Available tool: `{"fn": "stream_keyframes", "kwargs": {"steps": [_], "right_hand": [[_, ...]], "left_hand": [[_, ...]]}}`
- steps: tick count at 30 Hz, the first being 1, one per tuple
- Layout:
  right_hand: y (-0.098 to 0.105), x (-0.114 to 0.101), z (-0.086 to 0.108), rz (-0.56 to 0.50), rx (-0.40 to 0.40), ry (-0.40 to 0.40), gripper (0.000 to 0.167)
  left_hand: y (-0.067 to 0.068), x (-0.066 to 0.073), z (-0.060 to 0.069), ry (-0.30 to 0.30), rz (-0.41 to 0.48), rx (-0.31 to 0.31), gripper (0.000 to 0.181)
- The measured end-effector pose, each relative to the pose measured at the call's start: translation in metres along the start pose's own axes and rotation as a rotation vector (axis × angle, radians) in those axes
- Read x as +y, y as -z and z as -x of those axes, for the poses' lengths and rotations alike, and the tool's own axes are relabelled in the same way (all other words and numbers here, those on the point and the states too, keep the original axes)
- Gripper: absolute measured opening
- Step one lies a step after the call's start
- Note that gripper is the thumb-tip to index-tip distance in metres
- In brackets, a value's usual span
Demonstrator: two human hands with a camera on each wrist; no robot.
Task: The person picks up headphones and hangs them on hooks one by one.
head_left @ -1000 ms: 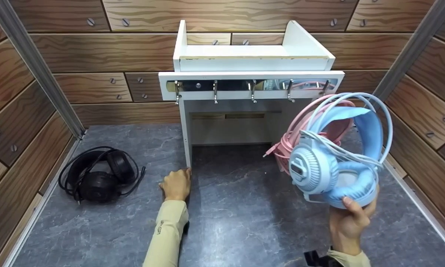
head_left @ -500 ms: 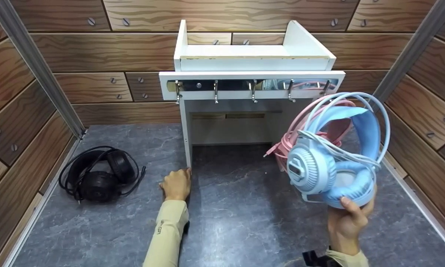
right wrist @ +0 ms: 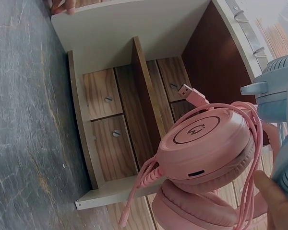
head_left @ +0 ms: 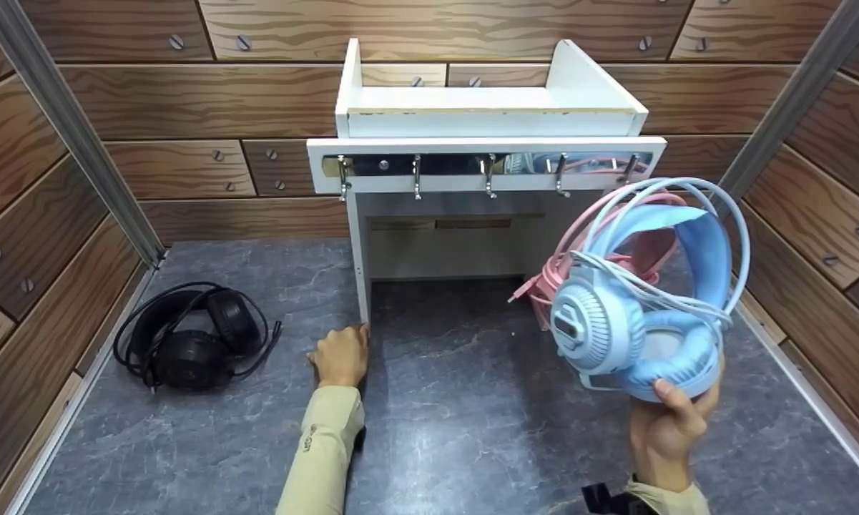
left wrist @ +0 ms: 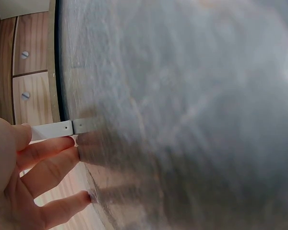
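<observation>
My left hand (head_left: pixel 341 357) grips the front foot of the left side panel of a white shelf unit (head_left: pixel 490 125). In the left wrist view, thumb and fingers lie on either side of that panel (left wrist: pixel 53 130). My right hand (head_left: pixel 665 433) holds light blue headphones (head_left: pixel 594 325) by the lower ear cup, raised in front of the unit's right side. Behind them are pink headphones (right wrist: pixel 206 141) with a bundled cable, close to the unit's right end. Their upper part is mostly hidden by the blue pair, so I cannot tell how they hang.
Several metal hooks (head_left: pixel 489 175) line the rail (head_left: pixel 400 146) across the unit's front. Black headphones (head_left: pixel 189 357) with a coiled cable lie on the grey marbled surface (head_left: pixel 429 429) to the left. Wood-patterned walls (head_left: pixel 222 100) enclose the back and sides.
My right hand and the blue headphones have shifted slightly to the left. The left hand, shelf unit, pink headphones and black headphones stay in place.
</observation>
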State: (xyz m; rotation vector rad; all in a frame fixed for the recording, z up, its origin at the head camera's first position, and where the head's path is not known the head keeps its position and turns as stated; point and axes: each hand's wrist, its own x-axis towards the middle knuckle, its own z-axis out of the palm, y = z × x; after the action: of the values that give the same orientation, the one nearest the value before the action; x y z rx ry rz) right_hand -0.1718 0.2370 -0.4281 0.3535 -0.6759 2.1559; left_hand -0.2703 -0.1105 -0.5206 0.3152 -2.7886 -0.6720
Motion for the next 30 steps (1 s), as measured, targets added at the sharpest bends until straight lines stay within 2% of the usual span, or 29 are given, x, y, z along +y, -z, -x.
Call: {"fn": "stream_keyframes", "kwargs": {"steps": [8, 16, 23, 30], "right_hand": [[-0.0018, -0.0007, 0.0001, 0.013, -0.002, -0.010, 0.068], [-0.0029, -0.0010, 0.0004, 0.044, -0.009, -0.005, 0.068], [-0.0045, -0.0007, 0.0012, 0.004, -0.021, -0.005, 0.072], [-0.0053, -0.0005, 0.0027, 0.025, -0.014, 0.000, 0.070]], "left_hand": [[0.0003, -0.0002, 0.0008, -0.001, 0.005, 0.015, 0.037], [0.0000, -0.0005, 0.0006, 0.006, 0.007, 0.003, 0.038], [-0.0016, -0.0001, -0.0010, 0.006, 0.011, -0.006, 0.038], [-0.0016, -0.0002, -0.0008, 0.014, 0.008, -0.008, 0.037]]}}
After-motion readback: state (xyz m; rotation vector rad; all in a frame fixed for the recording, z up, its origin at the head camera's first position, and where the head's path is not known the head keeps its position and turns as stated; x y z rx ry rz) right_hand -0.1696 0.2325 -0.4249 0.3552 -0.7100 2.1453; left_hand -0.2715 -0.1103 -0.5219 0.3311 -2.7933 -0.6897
